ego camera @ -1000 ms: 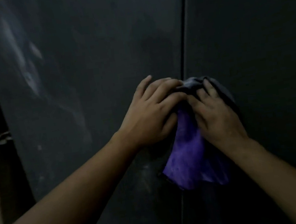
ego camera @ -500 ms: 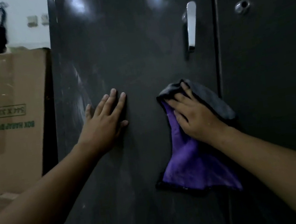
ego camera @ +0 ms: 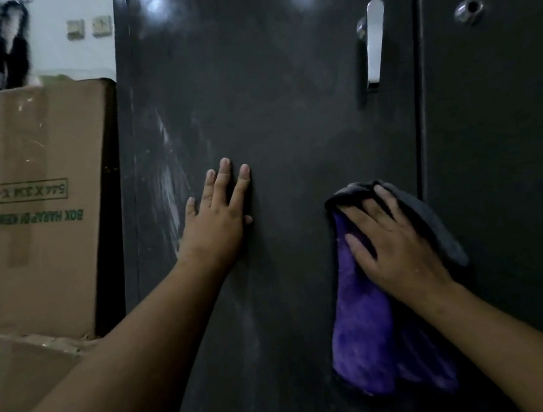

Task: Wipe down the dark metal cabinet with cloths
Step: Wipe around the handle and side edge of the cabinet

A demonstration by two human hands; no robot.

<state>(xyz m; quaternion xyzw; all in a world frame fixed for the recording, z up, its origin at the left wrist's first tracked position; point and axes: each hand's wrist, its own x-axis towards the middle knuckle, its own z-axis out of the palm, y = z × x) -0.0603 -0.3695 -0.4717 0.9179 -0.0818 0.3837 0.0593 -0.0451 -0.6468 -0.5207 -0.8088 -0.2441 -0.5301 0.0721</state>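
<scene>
Head view: right hand (ego camera: 395, 241), fingers (ego camera: 372, 211) spread flat, pressing purple-and-grey microfibre cloth (ego camera: 367, 342) against dark metal cabinet door (ego camera: 264, 85) at 4 o'clock; cloth hanging 12-to-6 below palm; left hand (ego camera: 214, 227), fingers straight and together, braced bare at 9 o'clock of cloth, nearer pale dusty smears (ego camera: 165, 171).

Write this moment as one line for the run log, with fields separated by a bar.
left hand: flat on cabinet door | right hand: presses purple cloth and grey cloth against it | handle: untouched

Cardboard box (ego camera: 32, 209) with green print, wall switches (ego camera: 89, 26), white wall (ego camera: 71, 59)
</scene>
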